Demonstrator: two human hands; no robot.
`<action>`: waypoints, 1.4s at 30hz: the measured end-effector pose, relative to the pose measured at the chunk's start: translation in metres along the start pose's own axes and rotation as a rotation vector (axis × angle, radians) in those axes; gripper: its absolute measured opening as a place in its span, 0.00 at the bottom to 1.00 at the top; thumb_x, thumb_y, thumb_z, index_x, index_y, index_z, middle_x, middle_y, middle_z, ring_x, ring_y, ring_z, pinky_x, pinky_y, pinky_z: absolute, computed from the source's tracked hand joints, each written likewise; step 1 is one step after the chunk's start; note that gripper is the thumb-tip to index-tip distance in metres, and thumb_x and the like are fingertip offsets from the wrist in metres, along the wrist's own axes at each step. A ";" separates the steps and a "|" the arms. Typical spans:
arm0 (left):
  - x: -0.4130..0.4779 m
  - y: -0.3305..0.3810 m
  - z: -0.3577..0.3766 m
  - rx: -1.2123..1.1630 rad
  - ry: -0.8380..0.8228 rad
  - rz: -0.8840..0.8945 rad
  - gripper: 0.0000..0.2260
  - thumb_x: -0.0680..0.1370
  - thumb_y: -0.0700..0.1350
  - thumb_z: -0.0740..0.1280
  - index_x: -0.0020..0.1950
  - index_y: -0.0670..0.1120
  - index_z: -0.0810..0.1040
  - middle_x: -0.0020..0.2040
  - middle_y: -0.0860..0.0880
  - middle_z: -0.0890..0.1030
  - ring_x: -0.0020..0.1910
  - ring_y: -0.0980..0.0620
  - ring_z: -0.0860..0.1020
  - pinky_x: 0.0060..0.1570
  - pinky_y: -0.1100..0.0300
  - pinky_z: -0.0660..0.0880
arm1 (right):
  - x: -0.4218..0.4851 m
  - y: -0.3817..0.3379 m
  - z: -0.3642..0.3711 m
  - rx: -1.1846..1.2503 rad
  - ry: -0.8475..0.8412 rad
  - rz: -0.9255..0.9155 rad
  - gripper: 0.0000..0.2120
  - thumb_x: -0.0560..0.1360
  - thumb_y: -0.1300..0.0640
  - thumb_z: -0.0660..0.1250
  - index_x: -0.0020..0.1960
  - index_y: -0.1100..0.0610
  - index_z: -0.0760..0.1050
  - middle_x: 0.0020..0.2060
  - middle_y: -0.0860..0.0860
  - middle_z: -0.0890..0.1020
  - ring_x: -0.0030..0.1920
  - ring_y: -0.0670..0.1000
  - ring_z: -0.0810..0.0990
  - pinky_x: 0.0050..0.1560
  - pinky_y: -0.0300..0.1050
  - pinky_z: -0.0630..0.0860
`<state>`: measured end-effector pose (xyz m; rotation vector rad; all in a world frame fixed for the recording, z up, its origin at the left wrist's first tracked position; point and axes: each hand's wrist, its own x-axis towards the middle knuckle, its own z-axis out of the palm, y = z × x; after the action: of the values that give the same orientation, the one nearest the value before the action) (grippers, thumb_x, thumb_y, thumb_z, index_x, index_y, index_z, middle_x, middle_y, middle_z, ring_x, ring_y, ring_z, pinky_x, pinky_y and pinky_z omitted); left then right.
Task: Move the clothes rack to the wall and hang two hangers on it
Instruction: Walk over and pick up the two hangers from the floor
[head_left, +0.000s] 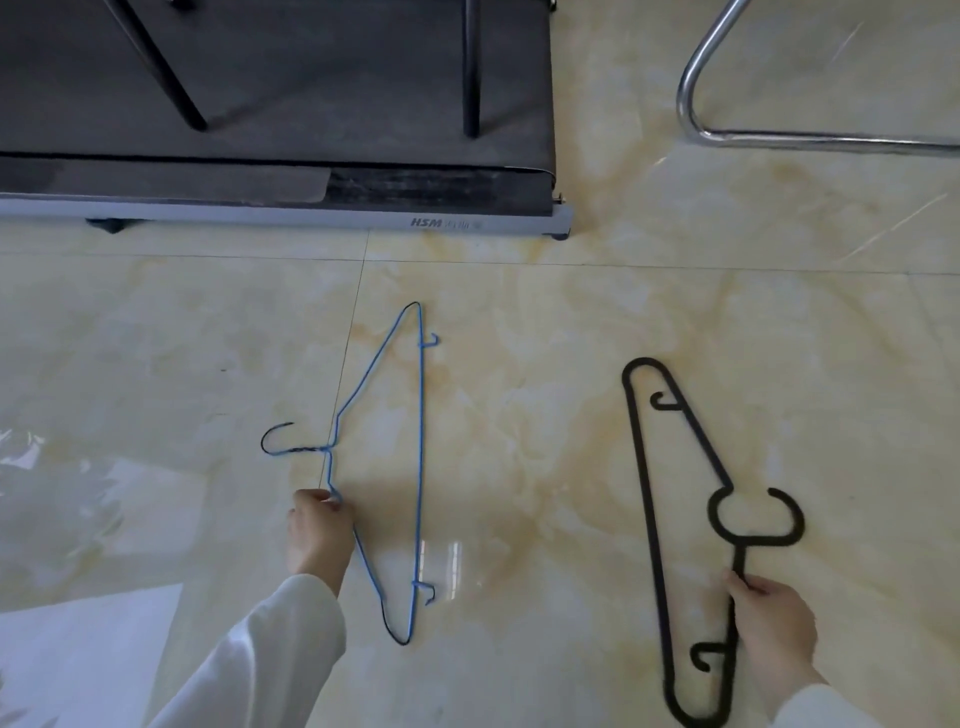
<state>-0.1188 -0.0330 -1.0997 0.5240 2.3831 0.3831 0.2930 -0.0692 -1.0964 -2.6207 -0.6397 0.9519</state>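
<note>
A thin blue wire hanger (421, 467) lies flat on the glossy tile floor, its hook pointing left. My left hand (318, 535) pinches its shoulder wire just below the neck. To the right lies a thick black plastic hanger (644, 499) with its hook opening to the right. My right hand (774, 623) grips its near shoulder arm below the hook. Both hangers rest on the floor. The chrome tube base of the clothes rack (737, 130) shows at the top right, with its upper part out of view.
A dark treadmill deck (311, 171) with a grey end rail spans the top left, and two black legs stand on it. White sleeves cover both my forearms. Beige marble tiles (545, 322) surround the hangers.
</note>
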 end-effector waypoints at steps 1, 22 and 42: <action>0.001 0.000 0.001 -0.006 0.006 0.008 0.12 0.73 0.41 0.62 0.54 0.36 0.74 0.54 0.33 0.77 0.49 0.35 0.76 0.43 0.48 0.73 | 0.000 0.000 0.000 -0.009 -0.002 0.003 0.14 0.72 0.54 0.66 0.51 0.64 0.79 0.48 0.64 0.82 0.49 0.64 0.77 0.43 0.48 0.68; -0.111 0.049 -0.054 -0.410 -0.371 0.150 0.07 0.73 0.44 0.68 0.35 0.49 0.77 0.33 0.50 0.78 0.35 0.54 0.77 0.36 0.62 0.70 | -0.093 -0.088 -0.043 0.255 -0.305 -0.237 0.05 0.70 0.60 0.69 0.45 0.61 0.79 0.31 0.49 0.76 0.35 0.50 0.74 0.43 0.48 0.72; -0.443 0.173 -0.364 -0.540 -0.438 0.060 0.10 0.73 0.40 0.67 0.34 0.46 0.71 0.30 0.49 0.73 0.31 0.54 0.72 0.32 0.63 0.65 | -0.454 -0.253 -0.320 -0.055 -0.515 -0.579 0.04 0.66 0.56 0.73 0.37 0.57 0.82 0.30 0.44 0.79 0.33 0.42 0.76 0.33 0.26 0.69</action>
<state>-0.0009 -0.1345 -0.5217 0.3770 1.7502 0.8156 0.1150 -0.1101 -0.5143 -2.0138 -1.4565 1.4049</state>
